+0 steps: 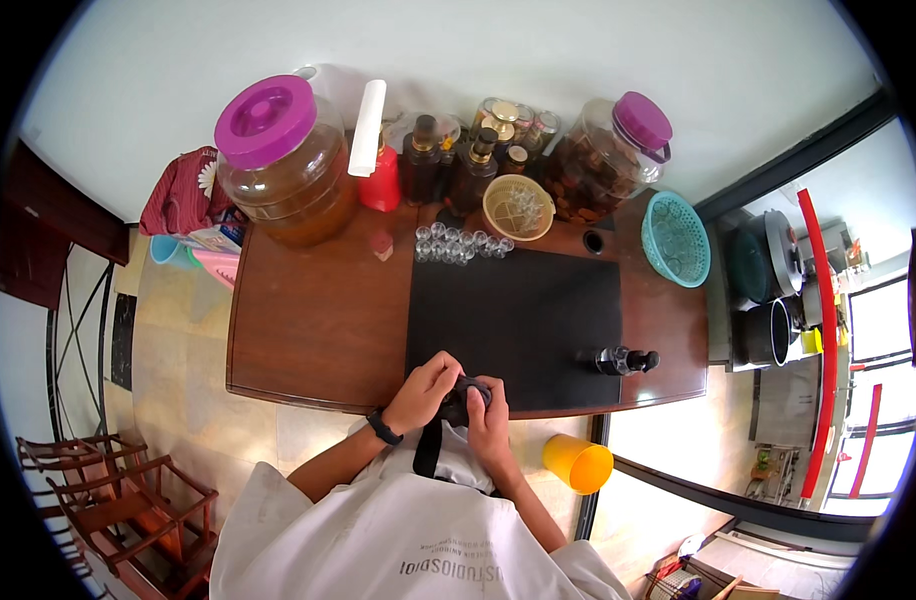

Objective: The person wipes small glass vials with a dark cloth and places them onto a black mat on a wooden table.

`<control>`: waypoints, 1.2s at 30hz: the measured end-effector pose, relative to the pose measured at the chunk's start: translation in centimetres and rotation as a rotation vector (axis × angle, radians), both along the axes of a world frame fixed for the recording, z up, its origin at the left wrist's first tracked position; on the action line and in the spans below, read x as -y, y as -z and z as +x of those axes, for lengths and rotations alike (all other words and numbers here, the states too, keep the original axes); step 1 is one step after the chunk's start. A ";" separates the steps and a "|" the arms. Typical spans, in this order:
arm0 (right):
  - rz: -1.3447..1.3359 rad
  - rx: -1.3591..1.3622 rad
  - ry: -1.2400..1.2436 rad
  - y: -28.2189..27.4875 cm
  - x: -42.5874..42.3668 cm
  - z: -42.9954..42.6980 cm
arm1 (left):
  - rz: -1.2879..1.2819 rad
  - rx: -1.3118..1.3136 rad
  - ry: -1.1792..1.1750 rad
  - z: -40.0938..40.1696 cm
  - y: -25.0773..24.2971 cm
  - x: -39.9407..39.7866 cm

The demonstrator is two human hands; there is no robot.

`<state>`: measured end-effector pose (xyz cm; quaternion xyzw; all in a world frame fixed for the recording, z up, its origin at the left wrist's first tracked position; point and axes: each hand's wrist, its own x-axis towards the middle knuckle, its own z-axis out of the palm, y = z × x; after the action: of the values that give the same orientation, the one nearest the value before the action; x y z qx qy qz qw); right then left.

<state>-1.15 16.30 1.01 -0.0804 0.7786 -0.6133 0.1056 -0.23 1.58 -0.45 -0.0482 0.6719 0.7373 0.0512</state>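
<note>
My left hand, with a dark band on its wrist, holds one side of a small dark object that looks like bunched cloth. The other side is gripped by my right hand, its thumb pressed on top. Both hands are at the table's near edge, close to my body. Right of them, a clear bottle with a black pump top lies on the black mat. Beyond the mat's far edge stand several small clear glasses, beside a beige plastic basket with clear pieces in it.
Large jars with purple lids, dark bottles and a red bottle line the wall. A turquoise basket sits at the table's right. A yellow bin stands on the floor; wooden chairs are lower left.
</note>
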 end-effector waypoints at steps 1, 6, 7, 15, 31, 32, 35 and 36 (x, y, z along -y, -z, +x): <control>0.004 -0.014 -0.003 -0.1 0.0 0.0 | 0.010 -0.008 -0.021 0.1 -0.2 -0.1; -0.080 0.108 -0.017 0.0 -0.4 -0.5 | -0.084 -0.173 -0.070 0.5 -1.4 -0.4; -0.091 0.099 -0.010 0.7 -0.4 -0.4 | -0.148 -0.187 -0.070 0.4 -1.4 -0.4; 0.084 -0.075 -0.080 -0.8 0.3 -0.1 | -0.048 -0.042 -0.090 0.0 -0.5 -0.2; -0.203 0.227 -0.033 0.0 -0.1 -0.8 | 0.004 -0.176 -0.135 0.6 -0.4 -0.3; -0.204 0.226 -0.032 0.4 -0.1 -0.7 | -0.063 -0.176 -0.093 0.7 -0.5 -0.1; -0.265 0.229 -0.038 1.2 0.3 -0.2 | -0.208 -0.158 -0.055 0.1 -0.8 0.5; -0.172 0.138 -0.048 0.8 0.5 -0.1 | -0.208 -0.157 -0.057 -0.1 -0.5 0.6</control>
<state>-1.26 15.81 0.18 -0.0656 0.7118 -0.6792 0.1664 -0.29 0.99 0.10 -0.0142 0.7450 0.6663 -0.0279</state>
